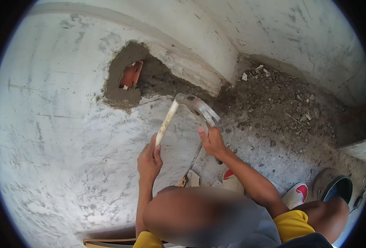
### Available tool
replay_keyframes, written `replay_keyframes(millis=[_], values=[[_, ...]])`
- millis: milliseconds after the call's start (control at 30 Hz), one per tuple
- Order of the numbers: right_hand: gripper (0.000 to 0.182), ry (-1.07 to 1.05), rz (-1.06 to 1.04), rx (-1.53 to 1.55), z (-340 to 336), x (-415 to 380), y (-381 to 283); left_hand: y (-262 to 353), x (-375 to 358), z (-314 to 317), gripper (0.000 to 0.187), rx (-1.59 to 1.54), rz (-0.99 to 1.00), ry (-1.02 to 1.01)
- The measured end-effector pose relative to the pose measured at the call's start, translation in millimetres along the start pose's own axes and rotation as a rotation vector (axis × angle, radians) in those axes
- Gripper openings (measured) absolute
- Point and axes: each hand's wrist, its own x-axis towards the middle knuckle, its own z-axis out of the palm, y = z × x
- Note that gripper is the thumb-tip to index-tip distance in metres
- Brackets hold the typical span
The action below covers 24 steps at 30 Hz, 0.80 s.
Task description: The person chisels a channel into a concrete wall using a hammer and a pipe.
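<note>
My left hand [150, 162] is closed around the lower end of a pale, brown-stained stick [167, 122], which slants up to the right. In my right hand [213, 141] is a claw hammer [196, 105], its claws pointing right. The left end of the hammer head overlaps the top of the stick in this view. Above them, a rough hole [158, 74] opens in the white wall [59, 111], edged with wet-looking grey mortar [123, 97]. An orange-red box [131, 75] is set inside it. Most of the hammer handle is hidden by my fingers.
Rubble and loose dirt [274, 99] lie along the corner to the right. A thin rod tool with a yellow and black end [184, 181] is below my hands. A dark round container [336, 188] stands near my right knee. My shoes [295, 195] are on the dusty floor.
</note>
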Motion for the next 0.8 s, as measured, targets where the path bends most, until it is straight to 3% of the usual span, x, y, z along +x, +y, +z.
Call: replay_keyframes(millis=[167,233,267,333,367,433,467,533,667,733,800], values=[[0.058,0.083,-0.057,0.084,-13,-12,2,-6,-2,4,0.042,0.033,-0.008,0.010],[0.057,0.162,-0.115,0.617,-8,-22,-14,-9,-4,5,0.042,0.026,-0.016,0.008],[0.057,0.161,-0.116,0.619,-1,-20,-5,-10,-3,6,0.042,0.016,-0.013,0.013],[0.054,0.236,-0.338,0.160,10,-12,16,-19,-2,9,0.042,0.017,0.005,0.022],[0.054,0.242,-0.337,0.153,2,-13,20,-22,-3,12,0.042,0.015,0.024,0.027],[0.059,-0.152,0.056,-0.033,-25,-2,0,-27,-5,16,0.040,0.015,0.071,0.059],[0.059,-0.145,0.040,-0.037,-25,2,0,-30,-1,17,0.039,0.021,0.105,0.102],[0.049,0.128,-0.183,0.054,-15,-5,1,-31,0,15,0.040,0.018,0.061,0.072],[0.054,0.129,-0.231,0.210,-10,-24,2,-32,-2,16,0.042,-0.007,0.011,0.026],[0.054,-0.085,-0.279,0.233,-10,-27,9,-35,-2,17,0.041,-0.006,0.018,0.037],[0.051,0.002,-0.234,0.147,4,-21,5,-38,-2,17,0.041,-0.005,0.036,0.044]])
